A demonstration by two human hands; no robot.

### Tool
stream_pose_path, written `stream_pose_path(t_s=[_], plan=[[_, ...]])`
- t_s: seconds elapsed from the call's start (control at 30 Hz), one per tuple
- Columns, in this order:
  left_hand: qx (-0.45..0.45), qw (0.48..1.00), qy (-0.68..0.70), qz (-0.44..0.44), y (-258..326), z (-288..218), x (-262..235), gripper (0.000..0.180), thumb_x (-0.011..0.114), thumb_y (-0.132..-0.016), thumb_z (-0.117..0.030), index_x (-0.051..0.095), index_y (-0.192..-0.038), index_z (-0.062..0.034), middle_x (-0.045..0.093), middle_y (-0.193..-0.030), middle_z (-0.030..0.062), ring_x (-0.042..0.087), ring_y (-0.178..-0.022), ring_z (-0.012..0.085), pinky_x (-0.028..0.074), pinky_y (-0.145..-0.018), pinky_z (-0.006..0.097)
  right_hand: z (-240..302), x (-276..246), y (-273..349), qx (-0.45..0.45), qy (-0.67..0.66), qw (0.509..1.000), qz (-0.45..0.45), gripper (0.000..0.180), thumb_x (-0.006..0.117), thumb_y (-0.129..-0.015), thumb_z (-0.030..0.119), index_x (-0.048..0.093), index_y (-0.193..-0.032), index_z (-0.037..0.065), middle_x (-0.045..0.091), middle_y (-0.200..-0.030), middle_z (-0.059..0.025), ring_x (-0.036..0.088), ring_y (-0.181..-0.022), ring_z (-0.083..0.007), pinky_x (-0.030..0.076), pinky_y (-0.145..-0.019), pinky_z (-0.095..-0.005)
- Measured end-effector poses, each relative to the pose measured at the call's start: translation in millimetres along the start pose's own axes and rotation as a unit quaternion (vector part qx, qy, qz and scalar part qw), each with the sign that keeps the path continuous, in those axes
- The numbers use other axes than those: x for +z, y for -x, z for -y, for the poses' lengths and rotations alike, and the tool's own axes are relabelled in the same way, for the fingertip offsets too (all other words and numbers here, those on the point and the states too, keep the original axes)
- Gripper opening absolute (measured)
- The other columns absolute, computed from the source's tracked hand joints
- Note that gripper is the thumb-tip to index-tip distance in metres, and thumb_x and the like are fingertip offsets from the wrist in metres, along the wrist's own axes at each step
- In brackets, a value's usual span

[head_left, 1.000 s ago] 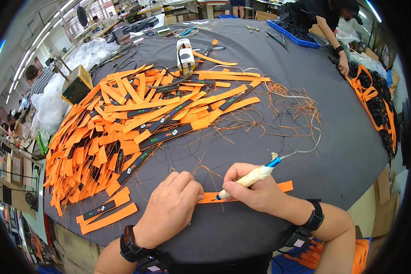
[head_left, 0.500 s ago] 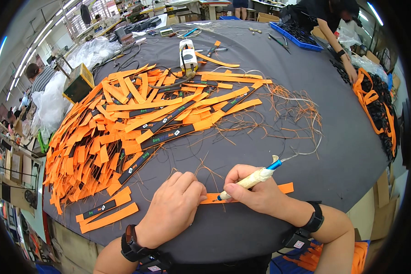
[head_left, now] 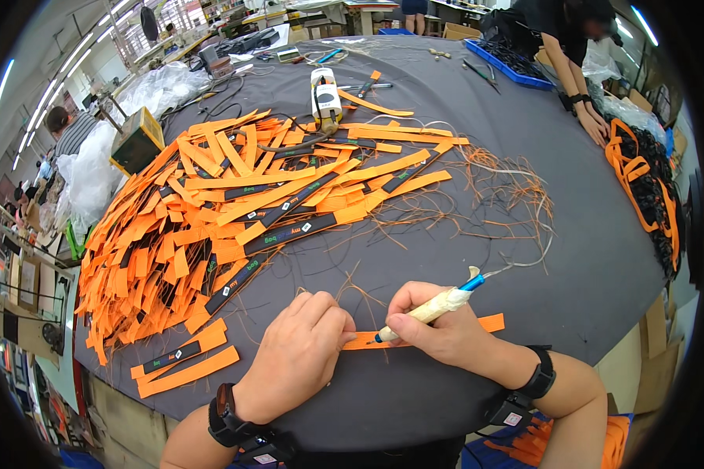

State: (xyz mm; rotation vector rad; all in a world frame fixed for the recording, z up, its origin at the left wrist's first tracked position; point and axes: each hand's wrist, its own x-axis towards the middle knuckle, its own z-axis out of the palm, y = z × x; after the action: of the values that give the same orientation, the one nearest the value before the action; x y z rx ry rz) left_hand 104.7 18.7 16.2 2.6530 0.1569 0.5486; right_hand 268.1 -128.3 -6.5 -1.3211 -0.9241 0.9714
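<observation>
My right hand (head_left: 440, 332) is closed round a corded pen-shaped tool (head_left: 436, 305), wrapped in cream tape with a blue end. Its dark tip rests at an orange webbing strip (head_left: 361, 341) that lies flat before me on the dark cloth. My left hand (head_left: 305, 340) pinches the strip's left end, its fingertips pressed together. Beneath my right hand the middle of the strip is hidden; its right end shows beyond the wrist. To the left lie a few trimmed-looking orange and black strips (head_left: 186, 367).
A big heap of orange and black strips (head_left: 188, 227) covers the table's left. Loose threads (head_left: 493, 187) and the tool's cable lie ahead, near a white power unit (head_left: 324, 98). At the far right a co-worker's hands (head_left: 593, 125) touch a black and orange pile (head_left: 641, 187). A blue tray (head_left: 508, 66) stands behind.
The tool's tip has shifted slightly right along the strip. My left hand keeps its pinch. The co-worker's second hand has come to the pile.
</observation>
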Motion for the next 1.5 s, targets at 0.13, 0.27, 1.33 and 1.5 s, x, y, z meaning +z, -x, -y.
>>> stream_pose_path(t_s=[0.13,0.27,1.33,1.5], plan=[[-0.035,0.998,-0.021,-0.055,-1,1,-6,0.014,0.070,-0.078,0.000,0.057,-0.081,-0.0025,0.054,-0.081,0.0106,0.055,-0.078,0.0303,0.046,-0.068,0.039,0,0,-2,0.018,-0.042,0.999,-0.014,0.015,0.064,-0.095,0.016,0.060,-0.090,0.003,0.066,-0.079,-0.0021,0.062,-0.068,-0.0049,0.050,-0.059,-0.0200],[-0.102,0.984,-0.081,-0.121,-1,20,-14,0.013,0.069,-0.080,0.000,0.057,-0.082,-0.0010,0.054,-0.077,0.0115,0.056,-0.076,0.0315,0.045,-0.066,0.039,3,-3,-3,0.029,-0.071,0.996,-0.049,0.016,0.062,-0.096,0.017,0.059,-0.092,0.003,0.067,-0.081,-0.0054,0.067,-0.071,-0.0081,0.056,-0.062,-0.0211],[-0.060,0.996,0.061,-0.009,2,7,6,0.008,0.071,-0.082,-0.006,0.066,-0.088,-0.0045,0.059,-0.084,0.0077,0.057,-0.082,0.0276,0.046,-0.072,0.037,-2,3,-3,-0.014,0.009,0.998,-0.056,0.017,0.064,-0.095,0.019,0.059,-0.089,0.003,0.061,-0.074,0.0011,0.053,-0.066,-0.0032,0.041,-0.056,-0.0208],[-0.082,0.995,0.041,0.043,2,3,3,0.010,0.072,-0.080,-0.007,0.065,-0.086,-0.0058,0.058,-0.085,0.0074,0.056,-0.082,0.0272,0.043,-0.075,0.036,-5,3,-4,-0.016,0.048,0.997,-0.056,0.018,0.065,-0.095,0.019,0.059,-0.089,0.004,0.058,-0.071,0.0030,0.049,-0.064,-0.0028,0.038,-0.055,-0.0218]])
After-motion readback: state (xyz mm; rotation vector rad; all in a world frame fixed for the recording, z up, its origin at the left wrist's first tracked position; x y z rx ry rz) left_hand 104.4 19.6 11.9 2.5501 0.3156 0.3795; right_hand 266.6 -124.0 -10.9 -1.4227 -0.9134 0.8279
